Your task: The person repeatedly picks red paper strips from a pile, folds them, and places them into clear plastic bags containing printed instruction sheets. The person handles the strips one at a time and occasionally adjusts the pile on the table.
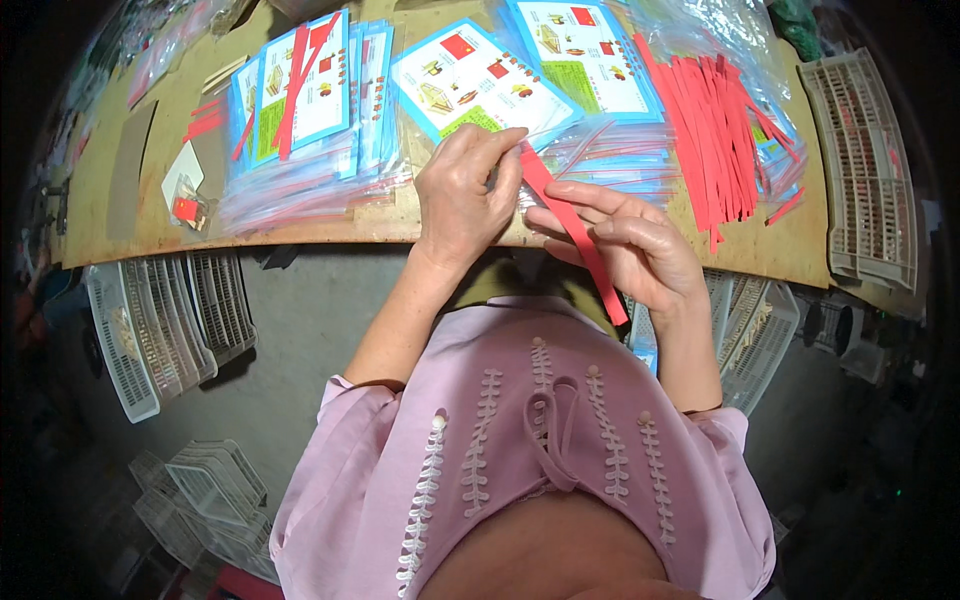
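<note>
My left hand (468,185) is closed in a pinch at the near corner of a clear plastic bag (545,122) that holds a blue-bordered printed card (480,75). From beside those fingertips a flat red strip (580,235) slants down toward my body. My right hand (640,240) has this strip between its fingers, some lying over it and others behind. Whether the strip's upper end is inside the bag cannot be made out. Under the bag and to its right lies a pile of similar bagged cards (610,85).
A loose bundle of red strips (712,140) lies at right on the wooden table (380,232). More bagged cards (300,125) are stacked at left, with red strips on top. Plastic crates stand at the right edge (860,170) and below the table at left (150,330).
</note>
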Tool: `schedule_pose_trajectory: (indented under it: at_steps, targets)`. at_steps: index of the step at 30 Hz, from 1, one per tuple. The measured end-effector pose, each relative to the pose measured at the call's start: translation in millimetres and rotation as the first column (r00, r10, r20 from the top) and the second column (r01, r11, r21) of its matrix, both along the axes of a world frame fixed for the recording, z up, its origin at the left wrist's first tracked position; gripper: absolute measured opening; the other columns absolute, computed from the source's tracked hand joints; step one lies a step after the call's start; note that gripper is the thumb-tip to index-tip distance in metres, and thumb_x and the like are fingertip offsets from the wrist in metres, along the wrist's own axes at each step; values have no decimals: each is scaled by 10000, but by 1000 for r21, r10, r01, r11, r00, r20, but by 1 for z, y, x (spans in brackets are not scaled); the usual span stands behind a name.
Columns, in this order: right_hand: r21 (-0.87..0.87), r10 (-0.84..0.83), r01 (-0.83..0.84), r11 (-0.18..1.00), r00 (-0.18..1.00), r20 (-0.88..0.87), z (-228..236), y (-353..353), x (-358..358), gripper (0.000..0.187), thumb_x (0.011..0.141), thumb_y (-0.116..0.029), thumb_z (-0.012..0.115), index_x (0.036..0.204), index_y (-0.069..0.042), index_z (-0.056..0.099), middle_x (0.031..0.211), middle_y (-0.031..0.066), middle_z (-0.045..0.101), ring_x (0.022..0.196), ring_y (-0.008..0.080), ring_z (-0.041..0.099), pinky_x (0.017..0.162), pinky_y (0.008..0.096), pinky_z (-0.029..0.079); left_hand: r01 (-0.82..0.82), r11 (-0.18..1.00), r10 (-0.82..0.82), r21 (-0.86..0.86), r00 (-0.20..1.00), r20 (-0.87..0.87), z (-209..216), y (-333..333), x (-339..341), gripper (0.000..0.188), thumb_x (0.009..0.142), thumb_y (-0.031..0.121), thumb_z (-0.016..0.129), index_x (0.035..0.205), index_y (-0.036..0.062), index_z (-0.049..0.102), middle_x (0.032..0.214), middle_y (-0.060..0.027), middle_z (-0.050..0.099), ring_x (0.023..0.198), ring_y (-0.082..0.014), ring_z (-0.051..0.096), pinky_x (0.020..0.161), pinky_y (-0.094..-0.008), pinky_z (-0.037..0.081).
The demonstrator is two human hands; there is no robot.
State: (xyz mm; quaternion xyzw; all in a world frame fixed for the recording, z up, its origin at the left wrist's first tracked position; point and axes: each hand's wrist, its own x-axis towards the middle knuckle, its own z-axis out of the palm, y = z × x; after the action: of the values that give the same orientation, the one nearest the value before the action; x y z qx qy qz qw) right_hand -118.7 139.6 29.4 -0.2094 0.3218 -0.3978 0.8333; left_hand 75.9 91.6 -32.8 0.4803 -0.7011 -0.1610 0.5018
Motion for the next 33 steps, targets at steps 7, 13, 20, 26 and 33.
schedule_pose_trajectory:
  at_steps: [7,13,20,26,33]
  targets:
    - [-141,-93,78,987,991,-99,-36,-47,10,488,867,27,518,1328,144,408,1242,232,568,1144,269,593,1001,368,495,86,992,-80,-97,995,59,19,7,-9,181,771,22,679,941,63,722,739,-84,619,686,-267,624,631,-359,519]
    - [-97,-146,133,986,979,-140,-3,-10,12,571,887,27,507,1421,86,317,1428,240,420,1273,288,510,1034,386,461,13,1000,-13,5,999,36,13,2,2,139,773,30,689,901,65,729,738,-91,628,693,-265,627,630,-355,516]
    - [-302,-273,186,935,920,-280,1,17,5,463,919,28,497,1375,63,426,1396,162,490,1267,245,524,1008,345,479,62,992,-57,109,997,-54,33,-30,32,138,879,52,647,981,40,740,852,-44,713,693,-76,590,632,-248,472]
    - [-326,-264,170,930,927,-267,-10,13,-2,329,951,-4,503,1275,46,531,1284,138,598,1102,178,626,925,297,511,503,787,-315,357,825,-468,90,-127,115,188,923,160,648,1054,63,740,975,19,715,754,-17,538,633,-169,398]
    - [-312,-221,140,940,945,-242,-25,18,-2,271,958,-27,504,1208,44,580,1231,152,629,1033,176,650,909,292,511,229,892,-264,390,964,40,158,-144,151,256,915,203,673,1094,26,718,981,-10,707,901,-88,624,804,-228,491]
